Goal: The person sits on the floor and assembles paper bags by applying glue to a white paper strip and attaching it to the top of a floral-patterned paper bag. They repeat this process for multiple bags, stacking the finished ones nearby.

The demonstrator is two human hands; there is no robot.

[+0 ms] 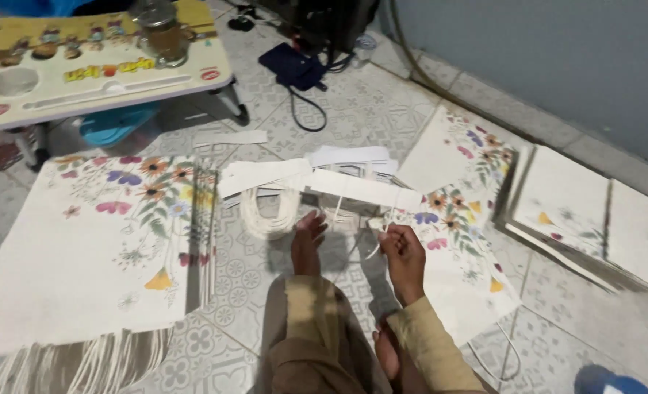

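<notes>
— What's in my hands right now?

— I see my right hand (403, 257) pinched shut on a thin white cord (374, 248), soft and limp, which runs up to a long white card strip (364, 188) lying across the floor (353, 109) just ahead. I can't find my left hand in view. A bare foot (308, 241) pokes out beside the right hand, toes pointing at the strip.

— And the materials around you?

— Mostly paper. To my left lies a stack of flat paper bags (83, 248), matte cream, printed with flowers and butterflies in orange, purple, pink and yellow along the right part; white cord handles fan out from under its near edge. A coil of cord (265, 211) sits between that stack and the strip, with more strips (262, 175) heaped over it. A second floral sheet (462, 211) lies to my right, partly under my arm, and further right a thick pile (587, 219) of folded bags sits square near the wall (557, 51).

— The floor itself?

— Glossy grey tiles with a pale ornamental pattern. Beyond, a small folding table (97, 73), cream plastic with a colourful cartoon band and a round cup hollow, carries a glass jug (165, 33). A dark blue pouch (294, 66) with a strap lies near it.
</notes>
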